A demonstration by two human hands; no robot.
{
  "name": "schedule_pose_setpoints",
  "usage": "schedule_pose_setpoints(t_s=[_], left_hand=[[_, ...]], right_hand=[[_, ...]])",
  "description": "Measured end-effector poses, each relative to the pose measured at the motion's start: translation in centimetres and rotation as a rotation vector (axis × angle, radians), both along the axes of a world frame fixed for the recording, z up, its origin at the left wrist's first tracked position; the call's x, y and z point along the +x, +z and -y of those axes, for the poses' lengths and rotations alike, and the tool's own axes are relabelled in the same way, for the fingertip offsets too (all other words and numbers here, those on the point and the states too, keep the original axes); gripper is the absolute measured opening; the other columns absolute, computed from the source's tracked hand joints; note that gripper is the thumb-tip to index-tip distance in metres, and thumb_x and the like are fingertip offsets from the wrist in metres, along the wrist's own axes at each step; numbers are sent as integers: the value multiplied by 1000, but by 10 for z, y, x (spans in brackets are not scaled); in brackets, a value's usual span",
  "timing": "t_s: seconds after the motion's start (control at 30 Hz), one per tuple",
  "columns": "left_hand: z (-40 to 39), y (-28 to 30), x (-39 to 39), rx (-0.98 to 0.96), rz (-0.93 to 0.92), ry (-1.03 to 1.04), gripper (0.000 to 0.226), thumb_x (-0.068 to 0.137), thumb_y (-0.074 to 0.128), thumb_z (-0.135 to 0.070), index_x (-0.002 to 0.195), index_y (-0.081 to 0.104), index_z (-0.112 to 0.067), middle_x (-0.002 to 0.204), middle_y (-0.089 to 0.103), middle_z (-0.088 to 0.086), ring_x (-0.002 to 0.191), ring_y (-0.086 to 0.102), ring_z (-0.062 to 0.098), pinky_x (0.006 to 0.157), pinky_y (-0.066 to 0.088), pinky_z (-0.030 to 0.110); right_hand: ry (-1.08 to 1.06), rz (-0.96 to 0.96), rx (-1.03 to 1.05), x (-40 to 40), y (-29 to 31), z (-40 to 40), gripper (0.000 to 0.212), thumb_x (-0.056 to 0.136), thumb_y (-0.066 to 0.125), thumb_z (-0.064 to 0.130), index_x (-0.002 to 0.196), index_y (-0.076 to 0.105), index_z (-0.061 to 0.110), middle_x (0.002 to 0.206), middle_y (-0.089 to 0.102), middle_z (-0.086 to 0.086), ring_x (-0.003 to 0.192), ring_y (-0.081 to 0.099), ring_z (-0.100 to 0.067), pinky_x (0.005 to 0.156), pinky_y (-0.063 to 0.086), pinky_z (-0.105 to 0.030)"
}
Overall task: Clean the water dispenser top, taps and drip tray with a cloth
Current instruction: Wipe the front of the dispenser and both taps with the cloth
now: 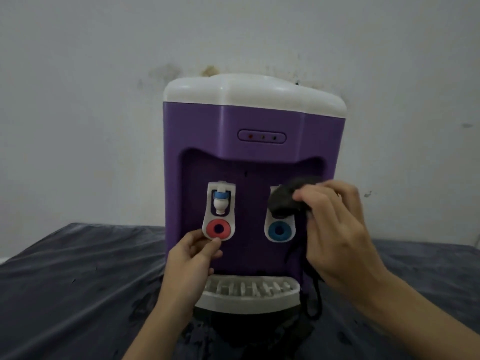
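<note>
A purple water dispenser with a white top stands in front of me. Its left tap has a red ring on its lever, and its right tap has a blue ring. My right hand grips a dark cloth and holds it against the upper part of the right tap, hiding the spout. A loose end of the cloth hangs down beside the dispenser. My left hand pinches the bottom edge of the left tap's lever. The white slotted drip tray sits below.
The dispenser stands on a dark grey fabric surface that spreads to both sides. Right behind the dispenser is a white wall with dark stains. Three small indicator lights sit on the front panel.
</note>
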State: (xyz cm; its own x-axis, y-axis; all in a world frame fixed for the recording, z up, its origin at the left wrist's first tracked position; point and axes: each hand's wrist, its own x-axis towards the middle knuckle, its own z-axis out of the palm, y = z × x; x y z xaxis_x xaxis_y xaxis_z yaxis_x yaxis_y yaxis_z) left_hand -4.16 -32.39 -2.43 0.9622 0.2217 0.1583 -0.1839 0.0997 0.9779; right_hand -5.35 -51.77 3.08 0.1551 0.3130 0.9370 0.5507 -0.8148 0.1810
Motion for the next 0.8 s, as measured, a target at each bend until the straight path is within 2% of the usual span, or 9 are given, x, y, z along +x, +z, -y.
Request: schedule_pose_setpoints(t_s=[0.1,0.17,0.27,0.4,0.47,0.57,0.67,0.73,0.8], left_hand=[[-2,1,-1,3,24,4,19,89,59,-16,106,63,-22,88,71,-9,77,66,2,59,45,21],[-2,1,0,-8,22,6,19,89,59,-16,106,64,-22,89,71,-10,76,67,1,59,45,20],[-5,0,1,-18,26,4,20,88,60,-17,108,64,-21,88,71,-11,77,67,0,59,45,21],[-5,-1,3,-35,27,2,21,88,60,-16,108,64,-20,87,72,-10,75,68,1,59,46,21],[-6,-3,5,-33,34,9,20,88,60,-16,107,64,-21,86,72,-11,74,67,-1,58,46,20],[-6,-5,6,-37,43,13,18,88,60,-16,104,65,-23,82,72,-12,73,67,-2,56,46,18],[-6,-6,8,-49,43,17,15,88,59,-16,98,66,-26,78,72,-17,72,66,-2,58,45,19],[-7,-6,8,-60,39,18,15,89,59,-16,94,66,-28,78,72,-18,72,66,-2,59,45,21],[-8,-5,8,-55,45,13,16,89,59,-16,91,65,-30,79,73,-16,72,67,-2,59,45,21]], right_hand=[[15,70,89,8,8,-33,26,79,53,-12,98,65,1,99,65,-15,97,49,-34,74,48,-44],[-55,81,80,16,6,-49,23,78,57,-11,93,69,1,98,66,-16,100,48,-32,72,51,-42],[-152,55,110,30,1,-57,18,74,67,-10,89,71,-1,94,66,-19,96,57,-37,76,54,-41],[-228,-86,402,41,7,-59,24,77,69,-5,101,69,-3,99,65,-22,97,60,-40,85,52,-40],[-285,-141,451,45,11,-67,25,79,67,-4,104,68,-3,95,66,-22,93,61,-38,84,52,-41],[-348,-165,438,46,17,-83,22,72,70,-9,93,70,-5,82,67,-22,78,62,-39,72,55,-42],[-370,-144,337,49,15,-97,22,61,78,-5,82,71,-1,72,67,-17,65,63,-35,62,54,-37],[-350,-93,282,54,11,-102,25,59,79,-3,83,74,2,73,69,-14,64,63,-32,61,54,-34],[-321,-14,239,59,6,-99,22,68,68,-4,86,75,5,78,70,-11,68,64,-31,64,56,-33]])
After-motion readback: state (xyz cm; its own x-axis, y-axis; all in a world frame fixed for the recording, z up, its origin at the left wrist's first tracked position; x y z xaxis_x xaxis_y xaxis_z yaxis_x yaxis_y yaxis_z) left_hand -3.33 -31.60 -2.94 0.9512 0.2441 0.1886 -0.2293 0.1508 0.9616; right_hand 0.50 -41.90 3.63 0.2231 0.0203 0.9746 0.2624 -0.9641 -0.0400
